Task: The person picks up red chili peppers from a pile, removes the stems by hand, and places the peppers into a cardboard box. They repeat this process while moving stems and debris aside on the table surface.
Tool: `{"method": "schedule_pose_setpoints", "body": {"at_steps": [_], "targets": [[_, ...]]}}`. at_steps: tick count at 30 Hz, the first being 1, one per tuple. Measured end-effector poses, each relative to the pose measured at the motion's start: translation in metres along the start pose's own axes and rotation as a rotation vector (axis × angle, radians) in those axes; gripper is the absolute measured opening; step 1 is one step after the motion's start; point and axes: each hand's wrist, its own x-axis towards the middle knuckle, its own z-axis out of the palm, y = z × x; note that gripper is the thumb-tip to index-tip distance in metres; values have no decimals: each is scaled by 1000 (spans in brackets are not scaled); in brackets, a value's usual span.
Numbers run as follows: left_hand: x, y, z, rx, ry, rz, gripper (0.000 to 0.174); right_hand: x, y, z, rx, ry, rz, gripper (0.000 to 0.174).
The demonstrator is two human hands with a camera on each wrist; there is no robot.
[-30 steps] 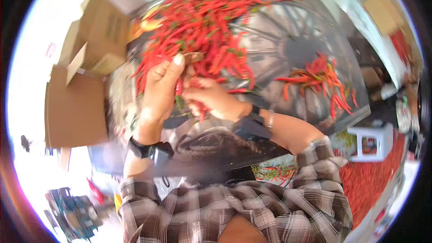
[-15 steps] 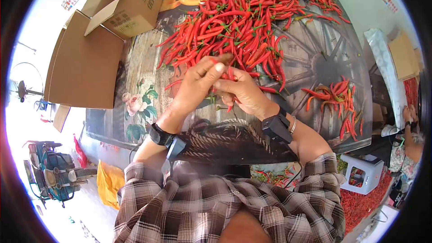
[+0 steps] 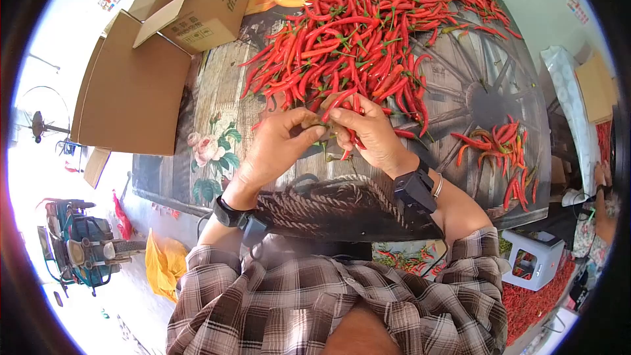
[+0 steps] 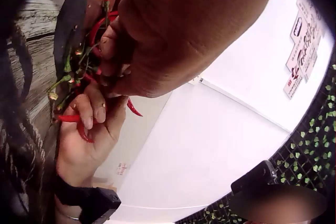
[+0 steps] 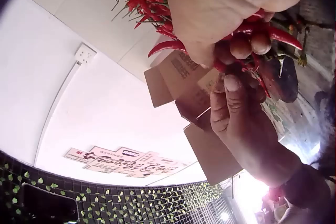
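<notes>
My left hand is just left of my right hand, above the near part of the table. Its thumb and forefinger pinch at the end of a red chili pepper that runs across to the right thumb. Curled around several red chilies, my right hand has tips poking out below its fingers. Green stems show beside the hands in the left wrist view. Just beyond both hands lies a big heap of red chilies. The left fingertips partly hide the pinched end.
A smaller group of red and orange chilies lies on the right of the printed table. Open cardboard boxes stand at the left. A grey-blue stool and more chilies are on the floor at the right.
The left thumb has come down from its raised position, and a red chili now shows between the two hands. The right hand keeps its grip on chilies. The head view has shifted.
</notes>
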Motion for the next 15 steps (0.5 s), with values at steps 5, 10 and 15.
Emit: {"method": "schedule_pose_setpoints", "body": {"at_steps": [5, 10, 15], "targets": [[-3, -12, 7, 139, 84, -1, 12, 0, 6, 2, -374, -28, -114, 12], [-5, 1, 11, 307, 187, -29, 14, 0, 10, 0, -284, -26, -190, 10], [-6, -12, -14, -196, 284, -1, 15, 2, -2, -7, 134, -6, 41, 15]]}}
